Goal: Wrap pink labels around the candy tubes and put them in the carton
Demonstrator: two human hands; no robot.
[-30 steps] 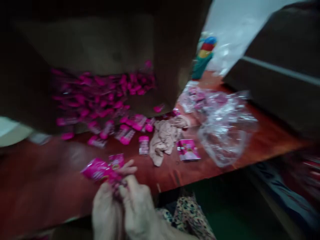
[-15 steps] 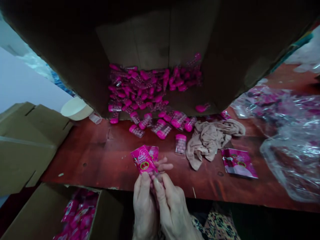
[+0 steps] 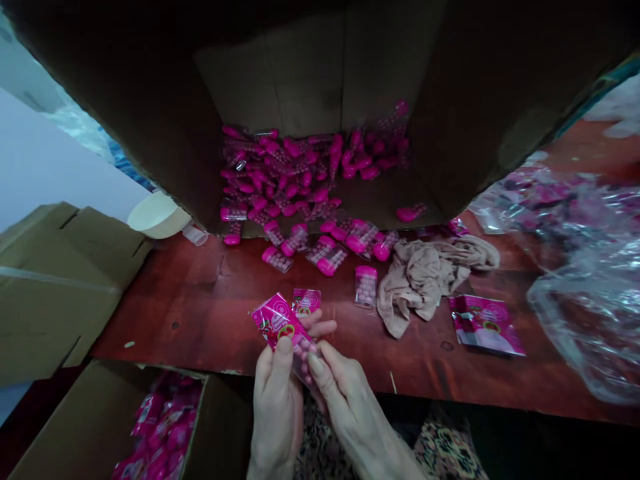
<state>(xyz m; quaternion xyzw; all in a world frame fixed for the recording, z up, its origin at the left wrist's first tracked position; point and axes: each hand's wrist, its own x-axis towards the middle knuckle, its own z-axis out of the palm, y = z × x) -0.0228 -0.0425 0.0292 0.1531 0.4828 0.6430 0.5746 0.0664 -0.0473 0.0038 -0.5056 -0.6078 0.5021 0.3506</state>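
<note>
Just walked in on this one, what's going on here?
A person holds a pink sachet in their left hand, while their right hand pinches a clear tube of pink beads at its lower end. Another sachet lies on the wooden table, and pink-capped tubes lie in and before a cardboard box.

Place: packing workspace | signs: cardboard cartons [image 3: 270, 87], red wooden table [image 3: 165, 293], heaped pink packets [image 3: 280, 180]

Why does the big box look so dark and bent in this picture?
In the head view, the cardboard box falls into deep shadow at the top and its sides lean outward from lens stretching; the pink packet looks fairly sharp, and the plastic bag shows shiny glare.
</note>
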